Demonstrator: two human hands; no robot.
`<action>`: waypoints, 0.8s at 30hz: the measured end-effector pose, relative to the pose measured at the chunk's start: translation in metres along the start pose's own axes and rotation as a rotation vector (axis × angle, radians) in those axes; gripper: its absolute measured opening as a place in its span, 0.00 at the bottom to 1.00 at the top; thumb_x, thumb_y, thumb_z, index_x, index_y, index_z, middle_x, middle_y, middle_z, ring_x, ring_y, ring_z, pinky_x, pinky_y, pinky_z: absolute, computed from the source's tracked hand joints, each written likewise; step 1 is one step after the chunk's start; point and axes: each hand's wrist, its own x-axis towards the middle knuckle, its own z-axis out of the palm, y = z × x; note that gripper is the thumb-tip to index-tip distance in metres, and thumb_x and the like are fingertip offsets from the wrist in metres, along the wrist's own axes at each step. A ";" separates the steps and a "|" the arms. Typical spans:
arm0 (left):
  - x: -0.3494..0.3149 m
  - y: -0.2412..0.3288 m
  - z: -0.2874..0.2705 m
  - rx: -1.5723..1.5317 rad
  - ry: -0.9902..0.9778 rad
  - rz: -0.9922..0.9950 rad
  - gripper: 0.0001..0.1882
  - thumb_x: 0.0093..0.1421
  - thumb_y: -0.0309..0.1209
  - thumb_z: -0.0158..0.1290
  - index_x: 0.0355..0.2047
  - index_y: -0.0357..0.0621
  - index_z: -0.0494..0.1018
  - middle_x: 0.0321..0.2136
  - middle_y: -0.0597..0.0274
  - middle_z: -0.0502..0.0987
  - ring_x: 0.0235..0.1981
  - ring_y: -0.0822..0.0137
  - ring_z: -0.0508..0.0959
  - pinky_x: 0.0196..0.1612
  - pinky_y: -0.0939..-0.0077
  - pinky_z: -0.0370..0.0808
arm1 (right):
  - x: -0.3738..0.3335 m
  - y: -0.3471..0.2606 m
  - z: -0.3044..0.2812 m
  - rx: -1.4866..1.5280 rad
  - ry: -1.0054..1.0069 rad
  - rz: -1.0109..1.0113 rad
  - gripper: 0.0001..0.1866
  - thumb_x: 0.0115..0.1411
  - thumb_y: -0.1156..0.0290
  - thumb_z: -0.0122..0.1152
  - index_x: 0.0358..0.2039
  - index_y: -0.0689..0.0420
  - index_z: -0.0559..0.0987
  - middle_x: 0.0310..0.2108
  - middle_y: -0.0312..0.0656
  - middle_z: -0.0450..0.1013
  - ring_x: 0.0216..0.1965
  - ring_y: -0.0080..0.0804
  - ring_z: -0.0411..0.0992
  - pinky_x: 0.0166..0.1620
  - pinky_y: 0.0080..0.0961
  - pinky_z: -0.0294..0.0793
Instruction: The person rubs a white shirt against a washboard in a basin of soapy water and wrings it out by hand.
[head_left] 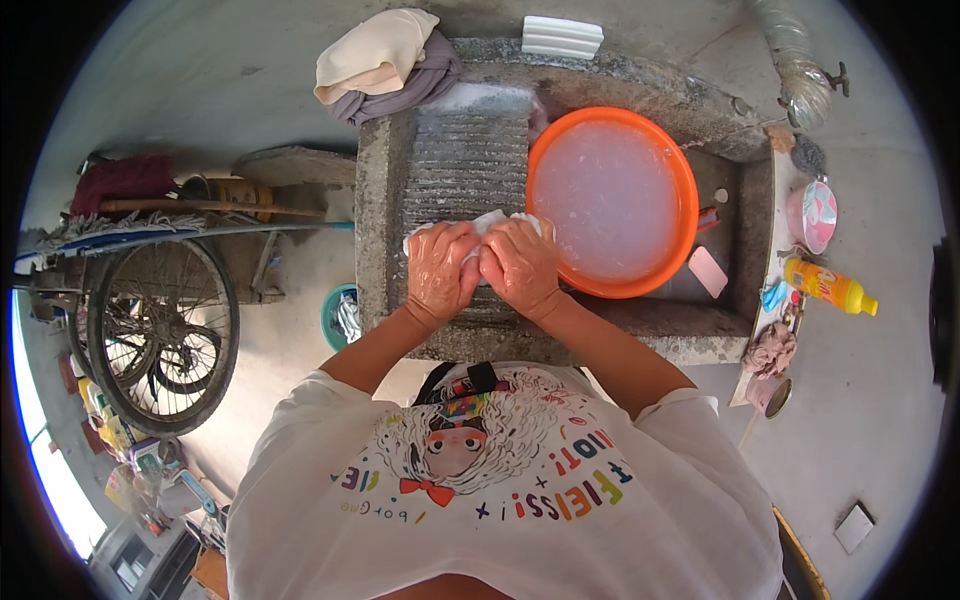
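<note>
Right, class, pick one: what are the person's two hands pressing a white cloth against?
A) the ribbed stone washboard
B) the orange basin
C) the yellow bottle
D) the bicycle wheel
A: the left hand and right hand bunch the white cloth on the ribbed stone washboard, beside the orange basin.

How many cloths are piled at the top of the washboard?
2: a cream cloth lies on top of a grey-purple cloth, both at the far left corner of the stone sink. More could be hidden beneath. A white cloth is in the hands.
</note>
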 end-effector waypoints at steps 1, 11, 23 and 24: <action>-0.010 0.000 0.002 0.006 0.038 0.079 0.10 0.59 0.30 0.50 0.41 0.45 0.71 0.40 0.58 0.76 0.42 0.55 0.74 0.44 0.61 0.67 | -0.008 -0.004 0.001 -0.041 0.012 -0.060 0.05 0.57 0.67 0.58 0.29 0.54 0.74 0.31 0.38 0.74 0.36 0.40 0.72 0.43 0.39 0.66; 0.047 -0.030 0.033 0.098 -0.202 -0.321 0.26 0.53 0.52 0.55 0.50 0.56 0.72 0.43 0.55 0.77 0.47 0.48 0.75 0.49 0.52 0.72 | 0.021 0.093 0.062 0.315 0.016 0.562 0.20 0.63 0.54 0.56 0.47 0.57 0.77 0.48 0.47 0.72 0.51 0.44 0.69 0.53 0.37 0.67; 0.066 0.072 0.004 -1.209 -0.446 -1.037 0.26 0.57 0.34 0.57 0.54 0.35 0.67 0.38 0.54 0.79 0.33 0.66 0.82 0.34 0.72 0.81 | -0.030 0.042 -0.078 2.036 0.016 0.877 0.35 0.61 0.63 0.62 0.65 0.51 0.58 0.60 0.44 0.63 0.61 0.40 0.63 0.61 0.44 0.66; 0.067 0.082 0.005 -1.276 -0.494 -1.093 0.26 0.57 0.34 0.56 0.54 0.35 0.67 0.39 0.53 0.79 0.33 0.65 0.82 0.34 0.72 0.81 | -0.031 0.042 -0.088 2.101 0.009 0.867 0.35 0.60 0.63 0.62 0.65 0.52 0.58 0.59 0.45 0.64 0.60 0.40 0.64 0.61 0.43 0.66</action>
